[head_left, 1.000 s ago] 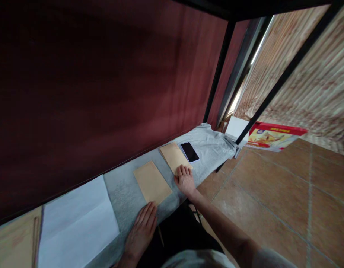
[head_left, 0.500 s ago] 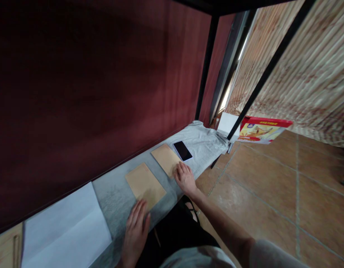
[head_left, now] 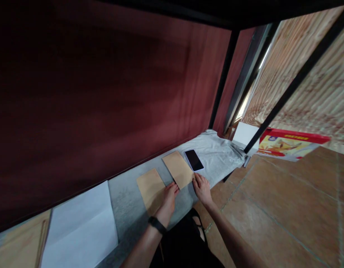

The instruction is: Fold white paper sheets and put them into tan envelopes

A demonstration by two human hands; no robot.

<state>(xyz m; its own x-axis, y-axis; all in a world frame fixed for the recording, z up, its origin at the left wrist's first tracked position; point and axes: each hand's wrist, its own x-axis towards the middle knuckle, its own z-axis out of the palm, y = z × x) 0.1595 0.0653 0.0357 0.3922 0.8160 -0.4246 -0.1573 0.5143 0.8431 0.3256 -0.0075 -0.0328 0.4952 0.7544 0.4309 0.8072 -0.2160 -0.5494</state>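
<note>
Two flat brown paper envelopes lie side by side on a grey cloth-covered bench. My left hand [head_left: 169, 197], with a black band on its wrist, pinches the near left corner of the right envelope [head_left: 177, 168]. At that envelope's near right corner, the fingers of my right hand [head_left: 202, 189] are closed on the edge. The near end of the envelope looks slightly raised. Partly under my left hand and forearm lies the left envelope [head_left: 152, 186]. A phone [head_left: 194, 160] with a dark screen rests just beyond the right envelope.
White paper [head_left: 82, 227] covers the bench to the left, beside a brown paper stack [head_left: 19, 242]. Grey cloth [head_left: 219, 152] bunches at the far end. Black frame posts [head_left: 223, 80] rise there. A red and yellow box [head_left: 292, 143] stands on the tiled floor.
My left hand has moved right, from the left envelope to the right one. The right envelope has shifted slightly, and my right hand now grips its corner. The view has turned left.
</note>
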